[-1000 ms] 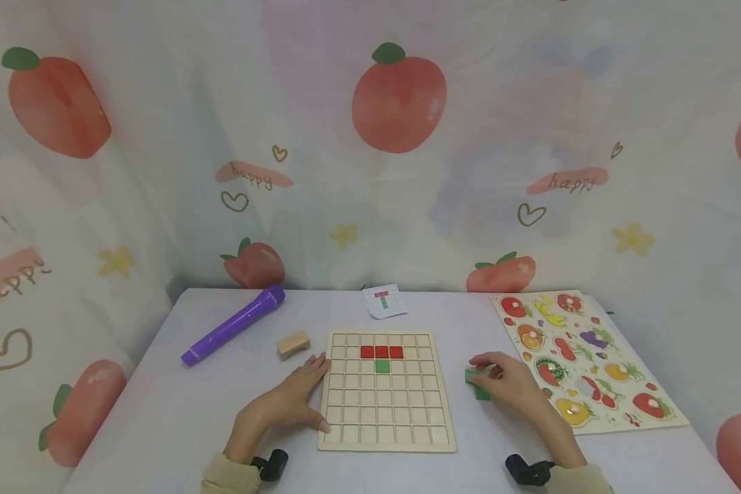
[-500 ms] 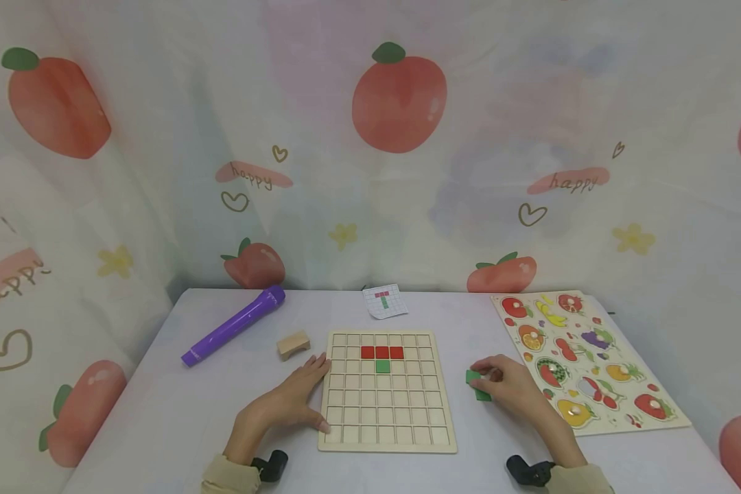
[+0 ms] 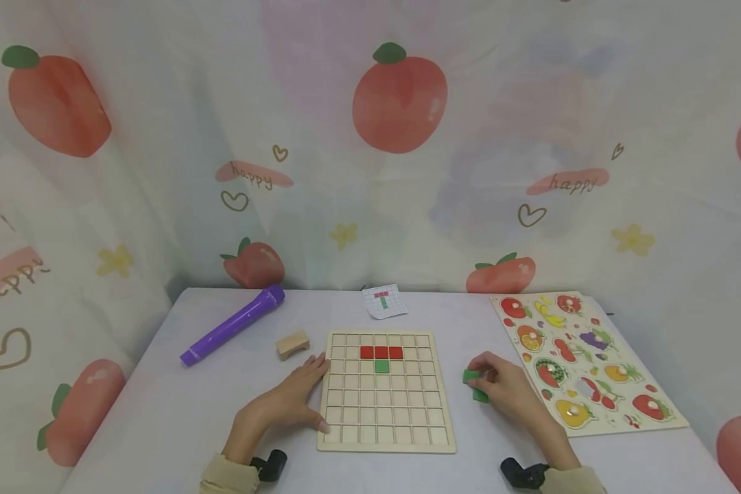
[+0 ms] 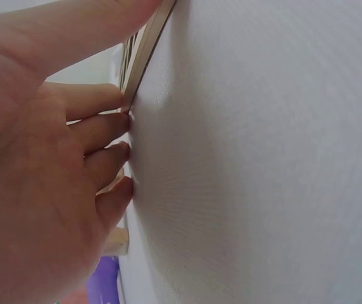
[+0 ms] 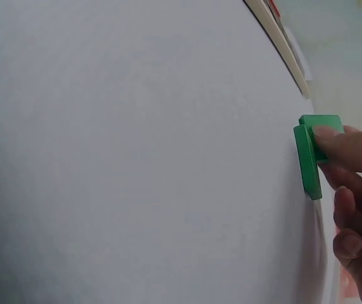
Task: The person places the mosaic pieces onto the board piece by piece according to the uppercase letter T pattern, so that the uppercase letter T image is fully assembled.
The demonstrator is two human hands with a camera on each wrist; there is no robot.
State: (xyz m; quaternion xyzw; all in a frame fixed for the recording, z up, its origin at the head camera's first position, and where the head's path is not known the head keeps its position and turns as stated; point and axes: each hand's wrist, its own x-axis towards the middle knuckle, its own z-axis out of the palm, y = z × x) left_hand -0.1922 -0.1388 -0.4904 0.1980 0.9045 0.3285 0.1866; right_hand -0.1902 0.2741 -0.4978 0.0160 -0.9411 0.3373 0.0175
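A wooden grid board lies on the table, with three red tiles in a row and one green tile below the middle one. At its left edge rests my left hand, fingers spread, thumb near the lower corner. The left wrist view has its fingertips down at the table by the board's edge. Right of the board, my right hand pinches a green square tile between thumb and forefinger. Another green tile lies on the table just beneath it.
A paper card with a red and green T pattern lies behind the board. To the left are a small wooden block and a purple microphone-shaped tube. A fruit puzzle board lies at the right, partly under the right forearm.
My right hand, with the green tile in its pinch, has shifted slightly to the left. The left hand has stayed at the board's edge.
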